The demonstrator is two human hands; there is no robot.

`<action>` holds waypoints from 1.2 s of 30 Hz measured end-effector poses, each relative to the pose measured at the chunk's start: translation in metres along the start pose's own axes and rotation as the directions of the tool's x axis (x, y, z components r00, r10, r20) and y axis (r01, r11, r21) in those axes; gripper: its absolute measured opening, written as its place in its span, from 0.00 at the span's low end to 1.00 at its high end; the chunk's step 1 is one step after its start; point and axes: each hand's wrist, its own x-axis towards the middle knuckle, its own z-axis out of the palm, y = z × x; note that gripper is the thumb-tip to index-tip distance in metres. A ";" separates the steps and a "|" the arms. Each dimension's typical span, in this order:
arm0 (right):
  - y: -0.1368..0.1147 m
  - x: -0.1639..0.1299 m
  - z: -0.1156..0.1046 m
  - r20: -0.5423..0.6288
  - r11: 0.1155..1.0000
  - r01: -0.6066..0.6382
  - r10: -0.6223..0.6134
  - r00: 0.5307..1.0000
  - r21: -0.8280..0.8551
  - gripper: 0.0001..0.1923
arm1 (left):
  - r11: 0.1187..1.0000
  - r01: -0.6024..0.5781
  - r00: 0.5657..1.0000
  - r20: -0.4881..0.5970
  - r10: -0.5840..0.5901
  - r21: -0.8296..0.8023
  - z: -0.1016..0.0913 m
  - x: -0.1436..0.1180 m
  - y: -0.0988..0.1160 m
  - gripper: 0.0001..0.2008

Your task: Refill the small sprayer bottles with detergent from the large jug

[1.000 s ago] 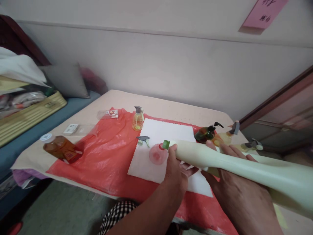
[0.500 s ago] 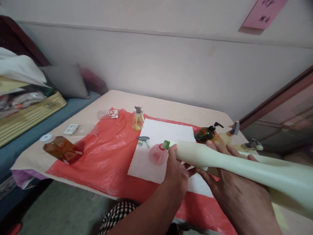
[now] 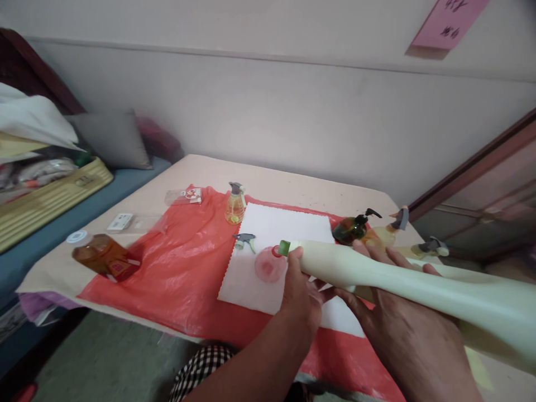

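Presently both hands, left hand [image 3: 299, 293] and right hand [image 3: 402, 324], grip clamped on one cream bottle [image 3: 377, 273]; three spray bottles [image 3: 235, 204] nearby.

1. The cream bottle [image 3: 419, 285] runs off the right edge, so its base is unseen.
2. The right hand [image 3: 402, 329] lies partly under the bottle; its palm is hidden.
3. The note [image 3: 444, 25] is cut by the top edge, its writing unreadable.
4. The bottle hides much of the far sprayers [image 3: 433, 245].
5. The amber bottle [image 3: 104, 257] label is too blurred to read.
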 end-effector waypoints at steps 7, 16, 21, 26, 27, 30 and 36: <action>-0.002 0.000 -0.001 -0.003 1.000 -0.008 0.008 1.000 -0.007 0.28 | 1.000 0.003 1.000 -0.002 -0.003 0.001 0.000 0.000 -0.001 0.24; -0.001 0.001 -0.002 0.016 1.000 -0.022 0.022 1.000 0.009 0.27 | 1.000 -0.005 1.000 0.006 0.004 0.007 -0.001 0.000 -0.001 0.25; -0.002 0.001 -0.002 0.006 1.000 -0.026 0.026 1.000 0.006 0.28 | 1.000 0.006 1.000 0.003 -0.006 -0.004 -0.001 0.000 -0.002 0.25; -0.002 0.001 0.000 -0.026 1.000 -0.023 0.023 0.999 0.021 0.28 | 1.000 0.000 1.000 -0.014 0.000 -0.012 0.001 0.001 -0.001 0.24; -0.003 0.001 0.000 -0.024 0.999 -0.025 0.025 0.999 0.024 0.28 | 1.000 0.002 1.000 -0.016 -0.002 -0.012 0.001 0.001 -0.001 0.24; -0.003 0.001 0.000 -0.016 0.999 -0.027 0.027 1.000 0.022 0.29 | 1.000 0.009 1.000 -0.019 -0.009 -0.007 0.001 0.001 -0.001 0.24; -0.002 0.000 -0.002 -0.009 1.000 -0.021 0.021 1.000 0.011 0.28 | 1.000 0.003 1.000 -0.001 -0.003 0.001 -0.001 0.000 -0.002 0.24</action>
